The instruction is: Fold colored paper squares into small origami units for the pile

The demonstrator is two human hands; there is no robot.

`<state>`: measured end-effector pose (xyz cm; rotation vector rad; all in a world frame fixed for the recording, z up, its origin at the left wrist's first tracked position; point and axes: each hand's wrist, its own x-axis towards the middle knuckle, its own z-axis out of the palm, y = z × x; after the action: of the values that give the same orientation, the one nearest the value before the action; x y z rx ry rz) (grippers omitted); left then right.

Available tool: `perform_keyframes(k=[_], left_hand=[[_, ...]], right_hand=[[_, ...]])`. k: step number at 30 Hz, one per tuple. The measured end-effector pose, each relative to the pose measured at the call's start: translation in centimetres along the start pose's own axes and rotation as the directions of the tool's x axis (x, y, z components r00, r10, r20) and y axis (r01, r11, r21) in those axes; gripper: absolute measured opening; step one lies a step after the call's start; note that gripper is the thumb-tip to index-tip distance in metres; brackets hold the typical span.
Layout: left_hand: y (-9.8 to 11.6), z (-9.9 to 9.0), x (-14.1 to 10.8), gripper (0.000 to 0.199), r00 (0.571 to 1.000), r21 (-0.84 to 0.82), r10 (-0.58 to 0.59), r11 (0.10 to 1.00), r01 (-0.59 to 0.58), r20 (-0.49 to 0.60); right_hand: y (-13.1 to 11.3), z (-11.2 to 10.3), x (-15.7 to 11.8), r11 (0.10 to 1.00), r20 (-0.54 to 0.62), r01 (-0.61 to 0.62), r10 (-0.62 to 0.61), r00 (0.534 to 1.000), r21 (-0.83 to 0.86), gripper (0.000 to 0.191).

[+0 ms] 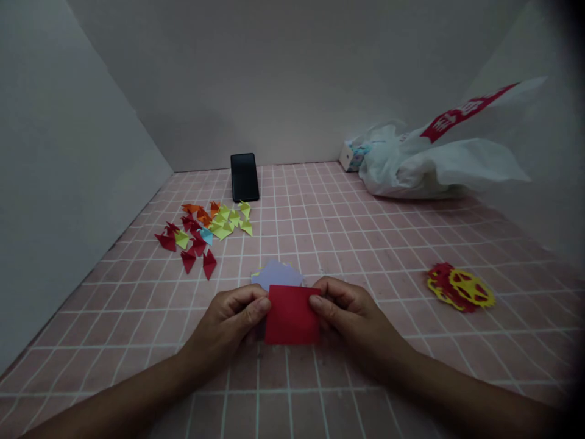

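A flat red square of paper (pixel 293 316) is held up by its two upper sides, between my hands. My left hand (pixel 235 314) pinches its left edge with thumb and fingers. On the right edge, my right hand (pixel 345 308) grips the paper near the upper corner. Behind the red paper lies a pile of paper with a light purple sheet (pixel 276 274) on top and bits of yellow at its border. The red paper hides part of this pile.
Several small folded paper pieces (pixel 222 228) in red, orange, yellow and blue lie at the left. A black phone (pixel 244 177) leans behind them. Red and yellow cut-outs (pixel 470 289) are at the right. A white plastic bag (pixel 425 171) and a small box (pixel 350 156) stand at the back right.
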<state>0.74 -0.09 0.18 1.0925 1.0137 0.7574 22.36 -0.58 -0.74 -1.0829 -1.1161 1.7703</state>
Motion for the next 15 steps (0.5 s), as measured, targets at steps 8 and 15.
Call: perform_keyframes(k=[8,15], left_hand=[[-0.31,-0.25,0.27,0.035,0.999,-0.076,-0.052,0.996,0.053,0.017],[-0.57,-0.35,0.44,0.032,0.996,-0.135,-0.068,0.988,0.075,0.052]], right_hand=[[0.40,-0.04,0.25,0.998,0.022,-0.027,0.025,0.999,0.056,0.030],[0.28,0.24,0.15,0.996,0.018,-0.022,0.020,1.000,0.084,0.028]])
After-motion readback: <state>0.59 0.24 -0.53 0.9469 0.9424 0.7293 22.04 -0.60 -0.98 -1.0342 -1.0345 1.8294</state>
